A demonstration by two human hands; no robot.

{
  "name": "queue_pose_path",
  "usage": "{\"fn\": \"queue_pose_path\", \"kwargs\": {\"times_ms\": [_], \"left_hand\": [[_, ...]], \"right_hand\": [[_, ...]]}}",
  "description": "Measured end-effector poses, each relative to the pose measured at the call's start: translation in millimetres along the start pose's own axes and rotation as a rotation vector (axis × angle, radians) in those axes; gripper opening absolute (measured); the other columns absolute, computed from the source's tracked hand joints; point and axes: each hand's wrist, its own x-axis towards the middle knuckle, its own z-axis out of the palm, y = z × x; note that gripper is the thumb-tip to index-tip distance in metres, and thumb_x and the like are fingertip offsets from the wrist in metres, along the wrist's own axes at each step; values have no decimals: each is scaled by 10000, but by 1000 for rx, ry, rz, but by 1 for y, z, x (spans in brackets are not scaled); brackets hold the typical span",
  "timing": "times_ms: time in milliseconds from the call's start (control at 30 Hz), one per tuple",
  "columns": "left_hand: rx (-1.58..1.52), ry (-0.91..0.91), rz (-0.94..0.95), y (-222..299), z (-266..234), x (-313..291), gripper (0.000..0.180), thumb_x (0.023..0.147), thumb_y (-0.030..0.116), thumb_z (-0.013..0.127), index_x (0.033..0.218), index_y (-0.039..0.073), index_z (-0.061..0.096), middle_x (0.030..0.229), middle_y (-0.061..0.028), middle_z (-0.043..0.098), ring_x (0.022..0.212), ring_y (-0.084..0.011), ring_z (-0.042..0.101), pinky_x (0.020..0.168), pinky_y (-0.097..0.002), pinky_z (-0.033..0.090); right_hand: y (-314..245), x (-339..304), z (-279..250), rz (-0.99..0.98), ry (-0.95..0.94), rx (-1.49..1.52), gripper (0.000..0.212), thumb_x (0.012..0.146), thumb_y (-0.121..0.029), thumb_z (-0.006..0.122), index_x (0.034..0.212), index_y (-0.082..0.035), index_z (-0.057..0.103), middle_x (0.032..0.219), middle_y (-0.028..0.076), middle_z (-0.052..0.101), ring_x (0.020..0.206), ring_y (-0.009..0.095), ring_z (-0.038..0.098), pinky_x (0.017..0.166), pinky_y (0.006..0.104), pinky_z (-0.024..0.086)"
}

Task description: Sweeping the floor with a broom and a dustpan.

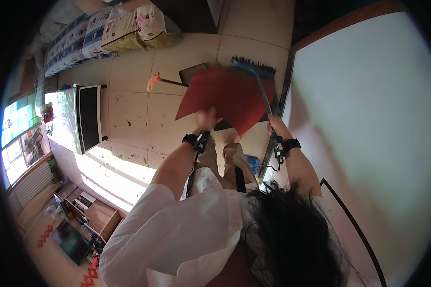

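My left hand (pixel 207 118), smeared by motion, is closed on the near edge of a red floor mat (pixel 220 93). The mat is bent and partly raised off the tiles, with a pointed corner toward my legs. In my right hand (pixel 278 126) is the handle of a broom (pixel 262 90), my fingers wrapped round it. Its blue head with dark bristles lies across the mat's far right part. Beyond the mat's far left edge is a dustpan (pixel 192 74), partly hidden, with a black stick and an orange grip reaching left.
A white wall (pixel 368 91) with dark skirting stands close on my right. The tiled floor (pixel 128 107) has scattered dark bits. To the left are a low glass-topped table (pixel 62 115) and a covered sofa (pixel 93 40). Something blue (pixel 253 164) sits by my feet.
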Motion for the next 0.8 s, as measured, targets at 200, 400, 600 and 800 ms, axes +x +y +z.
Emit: {"fn": "queue_pose_path", "kwargs": {"times_ms": [200,400,600,800], "left_hand": [[-11,8,15,6,9,-1,300,867,181,511,909,-110,455,844,-124,509,688,-219,598,628,-291,578],[-30,-34,52,15,12,18,254,875,165,488,885,-87,456,763,-68,449,685,-207,587,658,-311,582],[-116,-57,72,33,38,41,327,843,210,525,795,-110,481,697,-96,474,593,-231,597,489,-301,568],[-88,12,14,45,43,60,317,831,202,530,814,-111,485,780,-156,530,618,-258,617,460,-296,556]], "right_hand": [[22,-2,12,55,88,25,204,898,-285,387,915,-83,382,503,31,398,333,114,380,314,249,325],[-3,-8,7,43,125,133,114,905,-283,401,954,-182,382,502,-16,343,345,57,328,315,200,288],[0,-5,-4,2,-12,9,197,919,-296,384,1091,-201,390,520,-14,350,354,53,325,327,198,303],[-44,-21,22,21,176,38,456,898,-294,372,1337,-232,267,469,12,361,328,103,369,322,248,330]]}}
